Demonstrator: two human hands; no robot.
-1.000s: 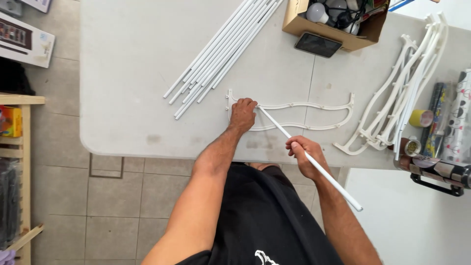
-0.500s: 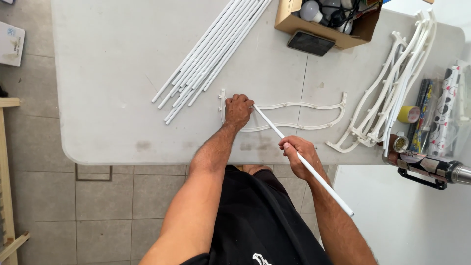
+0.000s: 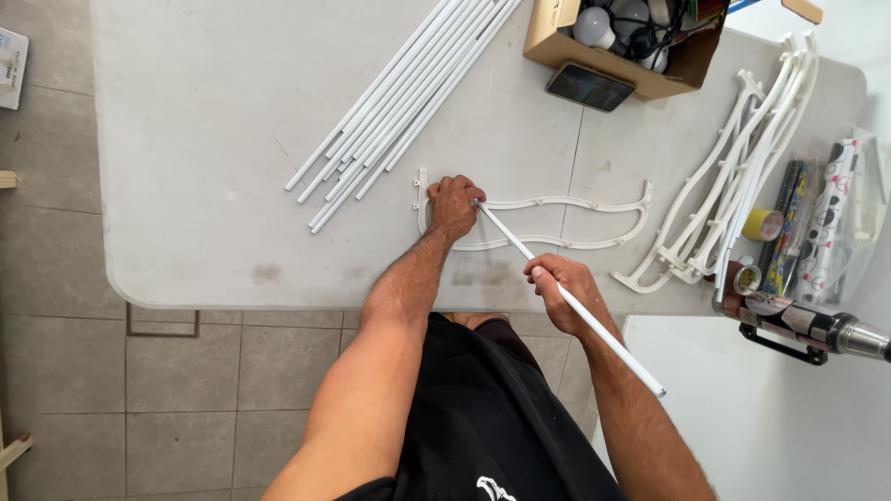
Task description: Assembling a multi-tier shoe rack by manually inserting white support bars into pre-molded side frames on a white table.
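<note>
Right hand (image 3: pixel 557 283) gripping smooth white tube (image 3: pixel 568 299), left hand (image 3: pixel 453 204) pressing curvy plastic bracket (image 3: pixel 557 223), matte grey table (image 3: pixel 204 167)

Curved frame piece (image 3: pixel 557 202) flat on counter (image 3: pixel 204 139), at near edge. Bundle of tubes (image 3: pixel 399 102) behind it, leftward. Cardboard box (image 3: pixel 557 42) at far edge, phone (image 3: pixel 590 87) just before it. Stack of curved frames (image 3: pixel 742 158) right; rolls (image 3: pixel 817 223) further right.

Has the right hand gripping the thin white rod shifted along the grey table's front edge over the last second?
No. The right hand keeps gripping the thin white rod just off the grey table edge, in line with the curved white plastic frame.
</note>
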